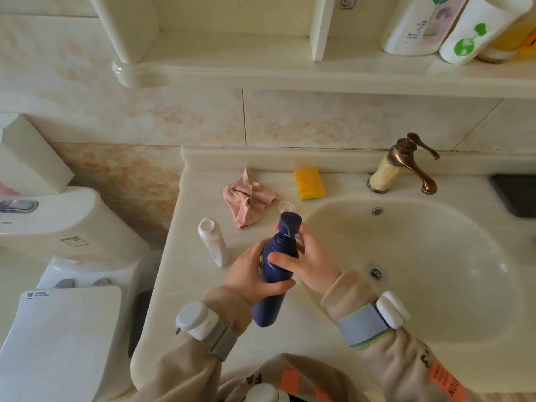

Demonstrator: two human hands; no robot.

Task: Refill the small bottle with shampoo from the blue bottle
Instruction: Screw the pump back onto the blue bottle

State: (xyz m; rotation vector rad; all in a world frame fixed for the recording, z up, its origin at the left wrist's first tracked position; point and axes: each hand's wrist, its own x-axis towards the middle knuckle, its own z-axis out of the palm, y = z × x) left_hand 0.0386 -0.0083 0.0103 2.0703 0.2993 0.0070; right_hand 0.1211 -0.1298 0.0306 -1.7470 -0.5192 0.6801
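You had the blue bottle (277,271) in both hands over the counter (185,285), just left of the sink (406,256). Your left hand (249,274) wrapped the body, fingers (278,285) curled around it; your right hand (307,262) sat higher, near the neck, its fingers (275,258) pressed on the shoulder just under the pump (289,223). The pump looked seated, so the step was likely unscrewing it, or aiming its nozzle. The small bottle (212,242) stood open on the counter to the left, near but apart, and what looked like its cap (286,205) lay by the cloth (249,198). To do it well, you needed the left grip firm and the twist made at the collar, not the head. Its mouth was narrow and it could tip, so bracing it and going slowly would have been wise.
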